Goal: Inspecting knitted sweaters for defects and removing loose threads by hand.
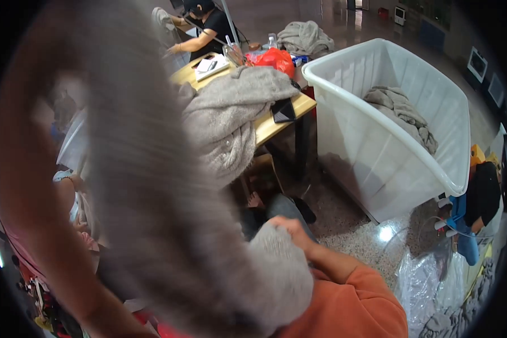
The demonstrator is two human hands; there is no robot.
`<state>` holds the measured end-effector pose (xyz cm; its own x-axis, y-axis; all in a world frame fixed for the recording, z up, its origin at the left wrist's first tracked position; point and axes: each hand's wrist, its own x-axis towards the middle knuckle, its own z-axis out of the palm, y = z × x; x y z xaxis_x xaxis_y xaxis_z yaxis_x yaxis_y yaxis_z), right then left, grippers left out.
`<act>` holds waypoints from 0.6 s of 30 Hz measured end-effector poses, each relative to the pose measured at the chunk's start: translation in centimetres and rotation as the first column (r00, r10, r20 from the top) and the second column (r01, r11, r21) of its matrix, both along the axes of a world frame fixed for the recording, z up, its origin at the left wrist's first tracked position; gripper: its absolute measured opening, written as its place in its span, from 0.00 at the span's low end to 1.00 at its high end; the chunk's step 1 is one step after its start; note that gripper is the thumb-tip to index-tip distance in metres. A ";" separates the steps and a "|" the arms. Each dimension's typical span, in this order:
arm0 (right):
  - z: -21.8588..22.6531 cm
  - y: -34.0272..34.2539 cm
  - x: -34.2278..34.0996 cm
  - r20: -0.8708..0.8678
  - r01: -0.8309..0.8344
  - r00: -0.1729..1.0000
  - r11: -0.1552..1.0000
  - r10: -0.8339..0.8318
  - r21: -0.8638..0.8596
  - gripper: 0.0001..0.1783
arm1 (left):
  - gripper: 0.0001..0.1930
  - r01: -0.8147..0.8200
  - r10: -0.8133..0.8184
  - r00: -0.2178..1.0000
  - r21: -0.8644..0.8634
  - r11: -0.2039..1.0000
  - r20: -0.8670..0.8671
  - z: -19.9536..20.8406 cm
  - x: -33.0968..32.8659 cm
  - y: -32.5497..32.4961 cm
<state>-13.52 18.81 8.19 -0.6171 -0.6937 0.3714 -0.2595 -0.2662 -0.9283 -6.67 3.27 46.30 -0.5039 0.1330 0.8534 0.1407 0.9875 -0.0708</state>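
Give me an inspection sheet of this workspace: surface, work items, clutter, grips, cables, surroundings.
Surface: pale wooden table, partly covered.
Work items: grey fleecy cloth held up, blurred across the view; grey cloth heap on the table, draping over its near edge.
Clutter: black flat device near the table corner; white pad; red plastic bag beyond the heap.
Grips: right grip closed on the held cloth; left too blurred to tell, its forearm raised.
Cables: none clearly made out.
Surroundings: white plastic bin with grey cloth inside; co-worker in black; clear plastic sheeting at right.
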 end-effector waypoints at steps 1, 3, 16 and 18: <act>-1.9 0.8 -1.0 -0.021 0.109 0.994 0.977 -0.107 0.182 0.12 | 0.09 0.219 -0.299 0.942 0.395 0.892 0.152 -4.7 -1.0 -0.9; -4.1 4.1 -2.8 -0.316 0.408 0.912 0.509 -0.260 0.758 0.15 | 0.08 0.209 -0.515 0.825 0.720 0.662 0.235 -17.0 -5.4 -1.3; -4.3 1.9 -1.2 -0.515 0.465 0.819 0.820 -0.254 0.335 0.28 | 0.15 0.197 -0.759 0.332 0.746 0.636 0.560 -43.1 1.2 5.1; -5.2 0.6 -1.9 -0.332 0.204 0.943 0.841 -0.031 0.502 0.26 | 0.15 0.233 -0.816 0.311 0.794 0.562 0.486 -41.4 1.4 2.3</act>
<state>-15.39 19.41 2.99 -0.6253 -0.7652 0.1533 -0.5436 0.2862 -0.7890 -5.23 5.59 4.87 -0.9123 0.3717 0.1718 0.3388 0.4495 0.8266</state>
